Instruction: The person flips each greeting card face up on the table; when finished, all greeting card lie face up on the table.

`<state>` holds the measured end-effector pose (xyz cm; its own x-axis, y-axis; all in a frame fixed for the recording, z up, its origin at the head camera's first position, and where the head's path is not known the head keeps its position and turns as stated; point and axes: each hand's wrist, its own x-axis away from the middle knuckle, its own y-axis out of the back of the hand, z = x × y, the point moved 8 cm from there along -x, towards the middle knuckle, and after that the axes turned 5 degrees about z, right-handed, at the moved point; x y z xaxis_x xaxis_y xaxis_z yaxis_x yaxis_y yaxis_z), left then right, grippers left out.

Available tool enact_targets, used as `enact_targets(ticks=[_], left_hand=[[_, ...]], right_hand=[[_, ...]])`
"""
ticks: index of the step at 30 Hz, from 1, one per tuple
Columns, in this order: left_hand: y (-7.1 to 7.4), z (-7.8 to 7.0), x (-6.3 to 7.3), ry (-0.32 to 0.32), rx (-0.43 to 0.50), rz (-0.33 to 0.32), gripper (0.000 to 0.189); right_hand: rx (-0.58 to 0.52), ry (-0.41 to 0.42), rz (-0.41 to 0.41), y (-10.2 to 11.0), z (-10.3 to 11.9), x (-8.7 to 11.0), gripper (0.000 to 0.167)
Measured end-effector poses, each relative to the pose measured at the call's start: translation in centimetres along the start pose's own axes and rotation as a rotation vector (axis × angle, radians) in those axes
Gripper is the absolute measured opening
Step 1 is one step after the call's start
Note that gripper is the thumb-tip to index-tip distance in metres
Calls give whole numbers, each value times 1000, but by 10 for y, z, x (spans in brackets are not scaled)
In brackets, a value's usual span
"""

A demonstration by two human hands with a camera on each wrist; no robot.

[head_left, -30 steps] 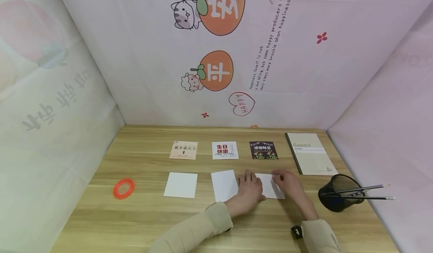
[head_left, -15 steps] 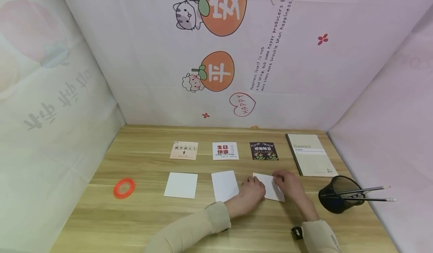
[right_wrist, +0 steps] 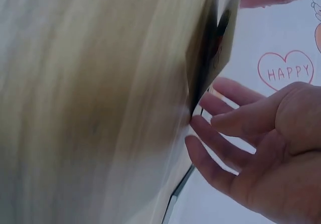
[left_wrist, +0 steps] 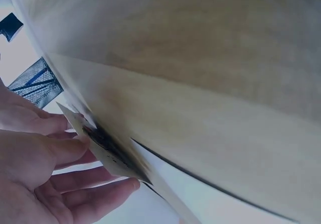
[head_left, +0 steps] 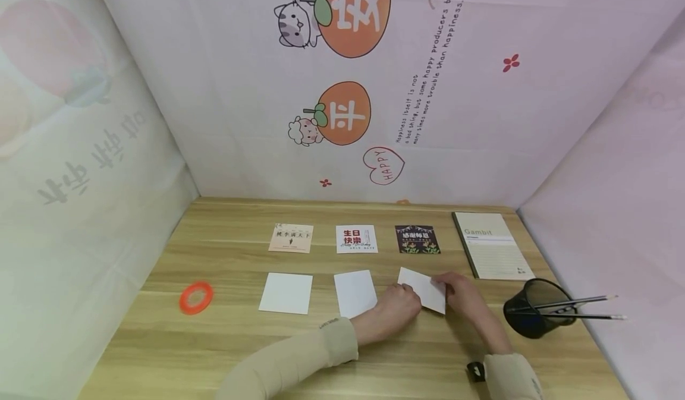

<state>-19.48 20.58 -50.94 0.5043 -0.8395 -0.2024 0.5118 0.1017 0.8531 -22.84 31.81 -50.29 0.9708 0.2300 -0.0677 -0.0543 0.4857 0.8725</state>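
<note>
A white square card (head_left: 424, 288) is tilted up from the wooden table, held between two hands. My left hand (head_left: 397, 308) pinches its left side, with the thumb on the printed underside and fingers behind, as the left wrist view shows of the card (left_wrist: 103, 146). At the opposite edge, my right hand (head_left: 461, 295) has its fingertips on the card's upper right corner. In the right wrist view, the right hand's fingers (right_wrist: 220, 128) are loosely bent around that edge. Two more white cards, one in the middle (head_left: 355, 293) and one at left (head_left: 286, 293), lie flat.
Behind these lie three printed cards: beige (head_left: 291, 238), white with red lettering (head_left: 356, 238) and dark (head_left: 417, 239). A notebook (head_left: 495, 245) and a black mesh pen holder (head_left: 527, 314) with pencils, tipped over, are at right. An orange-red ring (head_left: 195, 298) lies at left.
The right-hand white card has been tilted up off the table and turned a little. My left hand has gone from lying over its left edge to gripping it with curled fingers.
</note>
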Motion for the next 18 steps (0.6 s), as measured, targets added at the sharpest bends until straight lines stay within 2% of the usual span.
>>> enact_targets(ticks=[4,12,18], left_hand=[[6,4,1,9,-1,-40,15],[11,14,-1,-3,13,-17,14],[14,21,-1,15,74,-8,13]], right_hand=[[-10,4,51,-1,-5,2,55],[11,131,14,-1,0,4,33],[-25,110,27,-3,-6,4,28]])
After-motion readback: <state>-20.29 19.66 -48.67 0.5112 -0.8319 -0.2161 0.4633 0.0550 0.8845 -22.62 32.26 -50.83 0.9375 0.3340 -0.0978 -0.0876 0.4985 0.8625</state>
